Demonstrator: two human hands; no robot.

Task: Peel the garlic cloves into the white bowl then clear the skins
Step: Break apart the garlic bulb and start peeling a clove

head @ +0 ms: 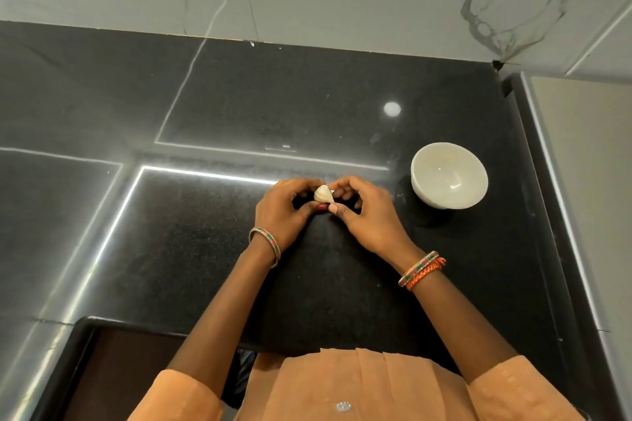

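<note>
1. The step in hand looks like the very start of peeling: the left hand and the right hand both pinch a small, pale, ribbed garlic bulb between curled fingers, held just above the black speckled stone worktop.
2. The round white ceramic bowl stands to the right of the fingers, apparently empty.
3. The next move probably calls for prying a clove free and stripping its papery skin.

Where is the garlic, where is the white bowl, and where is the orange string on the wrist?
garlic (323,194): head view, on its ribbed white skin between the fingers.
white bowl (444,196): head view, on its outer wall.
orange string (429,274): head view, on the band round the right wrist.
</note>
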